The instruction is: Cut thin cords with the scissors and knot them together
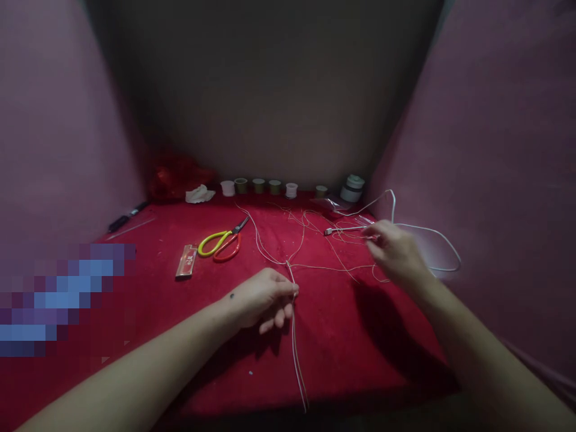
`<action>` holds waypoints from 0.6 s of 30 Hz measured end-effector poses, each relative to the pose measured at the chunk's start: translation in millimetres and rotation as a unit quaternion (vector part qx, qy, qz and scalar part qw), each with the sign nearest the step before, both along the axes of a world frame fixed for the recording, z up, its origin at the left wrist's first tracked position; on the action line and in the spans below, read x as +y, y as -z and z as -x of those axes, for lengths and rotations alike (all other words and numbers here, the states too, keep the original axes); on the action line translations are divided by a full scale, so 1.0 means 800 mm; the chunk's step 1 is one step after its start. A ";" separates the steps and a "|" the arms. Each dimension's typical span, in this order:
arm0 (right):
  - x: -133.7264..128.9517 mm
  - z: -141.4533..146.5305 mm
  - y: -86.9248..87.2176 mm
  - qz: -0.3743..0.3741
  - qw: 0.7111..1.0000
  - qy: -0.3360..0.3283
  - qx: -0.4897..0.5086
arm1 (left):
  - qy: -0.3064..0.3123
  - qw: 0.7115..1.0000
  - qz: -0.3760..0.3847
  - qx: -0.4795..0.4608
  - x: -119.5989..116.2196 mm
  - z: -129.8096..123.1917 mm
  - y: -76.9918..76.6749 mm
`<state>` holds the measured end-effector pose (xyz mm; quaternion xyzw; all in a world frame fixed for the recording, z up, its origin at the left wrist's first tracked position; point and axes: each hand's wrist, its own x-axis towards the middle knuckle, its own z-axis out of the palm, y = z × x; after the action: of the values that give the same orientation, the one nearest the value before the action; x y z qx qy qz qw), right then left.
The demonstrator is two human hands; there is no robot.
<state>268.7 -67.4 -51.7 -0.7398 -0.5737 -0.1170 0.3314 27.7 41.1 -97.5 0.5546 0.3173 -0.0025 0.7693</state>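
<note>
My left hand (265, 300) rests low over the red cloth, thumb and index finger pinched on a bundle of pale cords (294, 342). The cords run down toward the front edge of the table. Just above the fingertips is a small knot (288, 264), from which thin strands fan out to the back and right. My right hand (396, 249) is raised at the right, its fingers pinched together. A thin thread (330, 268) stretches from the knot toward it and seems to be in its grip; the fingertips are partly hidden. A white cable (432, 229) passes behind this hand.
Scissors (225, 240) with yellow and red handles lie left of centre beside a lighter (186, 261). Several thread spools (258, 186) line the back, with a lidded jar (352, 188), crumpled tissue (200, 194) and a red bag (173, 179). Pink walls (504, 180) flank both sides.
</note>
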 end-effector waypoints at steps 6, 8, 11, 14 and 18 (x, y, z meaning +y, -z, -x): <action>0.064 0.081 0.053 0.149 0.962 -0.163 0.160 | -0.069 0.996 0.039 -0.027 0.015 -0.003 0.003; 0.081 0.089 0.063 0.174 0.957 -0.156 0.171 | -0.070 0.995 0.061 -0.038 0.014 -0.010 0.005; 0.093 0.090 0.071 0.201 0.948 -0.163 0.186 | -0.075 0.989 0.113 -0.052 0.012 -0.016 0.007; 0.093 0.091 0.072 0.223 0.929 -0.184 0.231 | -0.088 0.985 0.135 -0.062 0.012 -0.015 0.007; 0.088 0.093 0.071 0.251 0.878 -0.210 0.350 | -0.085 0.985 0.135 -0.064 0.011 -0.012 0.008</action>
<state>194.3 3.0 -108.2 -0.6531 -0.5721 0.3697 0.3311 37.5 50.3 -103.8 0.4155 0.3099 0.0557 0.8534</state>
